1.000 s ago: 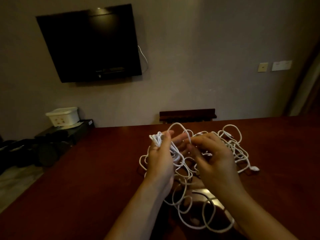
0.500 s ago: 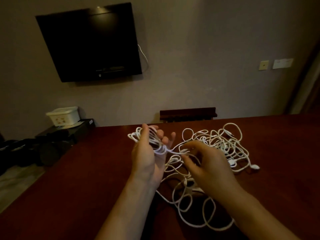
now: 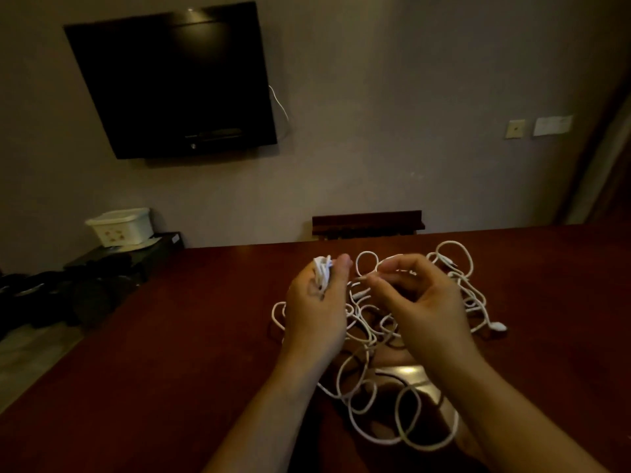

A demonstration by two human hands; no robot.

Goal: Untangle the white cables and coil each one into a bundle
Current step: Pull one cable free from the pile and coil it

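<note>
A small bunch of gathered white cable loops (image 3: pixel 322 272) is gripped in the left hand (image 3: pixel 316 310), a strand is pinched by the right hand (image 3: pixel 421 310), while most of the tangled white cables (image 3: pixel 386 356) are left uncoiled on the dark red wooden table (image 3: pixel 170 353) beneath both hands.

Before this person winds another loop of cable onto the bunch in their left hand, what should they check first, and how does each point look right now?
1. Left hand grips the small coiled bunch: ok.
2. Right hand pinches the strand being fed: seems ok, though the fingertips are blurred.
3. That strand runs free of the tangled white cables: not ok, loops cross just below it.
4. Loose loops stay on the dark red table: ok for those in view; the arms hide the near ones.
5. The white plug end lies clear at the pile's right edge: ok.
</note>
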